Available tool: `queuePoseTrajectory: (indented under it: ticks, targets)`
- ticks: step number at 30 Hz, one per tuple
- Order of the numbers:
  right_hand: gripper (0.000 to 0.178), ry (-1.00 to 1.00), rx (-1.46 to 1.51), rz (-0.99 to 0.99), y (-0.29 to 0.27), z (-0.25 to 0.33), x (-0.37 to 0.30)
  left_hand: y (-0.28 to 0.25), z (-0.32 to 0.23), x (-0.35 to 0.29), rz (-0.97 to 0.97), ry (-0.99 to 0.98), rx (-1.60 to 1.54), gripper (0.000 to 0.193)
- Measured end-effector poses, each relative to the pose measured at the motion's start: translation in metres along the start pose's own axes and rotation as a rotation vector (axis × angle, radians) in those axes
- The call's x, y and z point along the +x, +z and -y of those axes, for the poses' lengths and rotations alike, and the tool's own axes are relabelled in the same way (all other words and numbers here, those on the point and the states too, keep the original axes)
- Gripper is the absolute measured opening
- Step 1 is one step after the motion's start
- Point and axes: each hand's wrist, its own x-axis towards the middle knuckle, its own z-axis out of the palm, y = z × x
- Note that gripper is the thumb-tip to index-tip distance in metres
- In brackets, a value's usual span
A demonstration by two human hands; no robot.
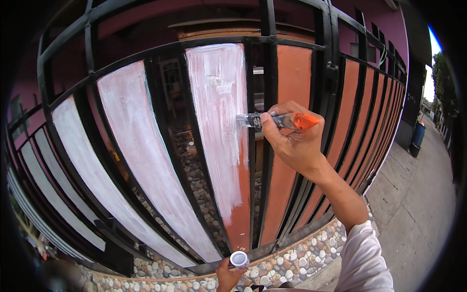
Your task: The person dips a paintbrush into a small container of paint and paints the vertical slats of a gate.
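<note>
My right hand is closed round a paintbrush with an orange-tipped handle. Its bristles touch the right edge of a fence slat that is streaked with white paint. Orange-brown still shows on that slat's lower part, mostly along its right side. Low in the view, my left hand grips a small white cup by its side, below the slat's foot. The cup's inside looks pale; how full it is I cannot tell.
White-coated slats stand to the left, orange-brown slats to the right, between black metal bars. A pebble-set ledge runs along the fence's foot. Beyond the pavement at right stands a blue bin.
</note>
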Motion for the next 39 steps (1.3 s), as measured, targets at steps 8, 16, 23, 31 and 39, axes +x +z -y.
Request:
queuePoseTrajectory:
  ticks: [8, 16, 23, 31, 39]
  targets:
    - [0.011, -0.227, -0.080, -0.167, 0.002, -0.010, 0.087, 0.004, -0.004, 0.002, -0.012, -0.001, -0.139, 0.051]
    - [0.013, -0.182, -0.014, -0.265, 0.013, -0.013, 0.067, 0.004, -0.008, 0.003, -0.014, -0.002, -0.129, 0.049]
    - [0.009, -0.065, -0.033, -0.084, 0.015, -0.003, -0.054, 0.005, -0.002, -0.005, -0.048, 0.057, -0.117, 0.052]
    - [0.013, -0.026, -0.069, 0.496, -0.018, 0.009, -0.121, 0.001, -0.008, -0.008, -0.030, 0.003, -0.133, 0.052]
    - [0.018, -0.179, -0.105, 0.000, 0.000, -0.019, -0.045, 0.009, -0.007, -0.001, -0.044, 0.039, -0.114, 0.051]
